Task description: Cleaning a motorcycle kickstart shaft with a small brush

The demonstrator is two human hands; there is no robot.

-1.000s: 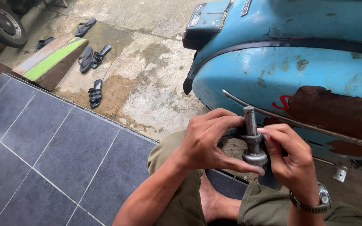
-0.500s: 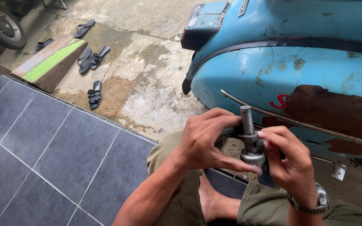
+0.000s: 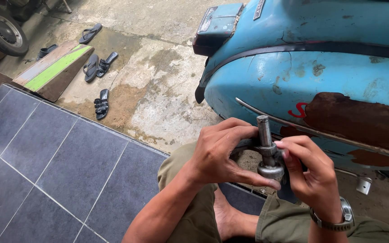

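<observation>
Metal shaft [image 3: 266, 148], grey and oily, held upright between both hands above lap, just in front of blue scooter body [image 3: 320, 76]. Long axis near vertical; plain cylindrical end points up, wider collar or bearing-like end points down. Left hand [image 3: 223, 153] wrapped around from the side, fingers curled closed behind shaft, thumb stretched under collar; probably supports weight from below. Right hand [image 3: 309, 173] pinched closed on collar section, fingertips against metal; likely steadies or turns part while other hand braces. Wristwatch [image 3: 338, 218] on right wrist. Held close to body, probably for control and clear view. Grey tiled floor [image 3: 46, 166] at left; sandals [image 3: 101, 102] and green-painted ramp [image 3: 52, 69] on concrete well apart.
</observation>
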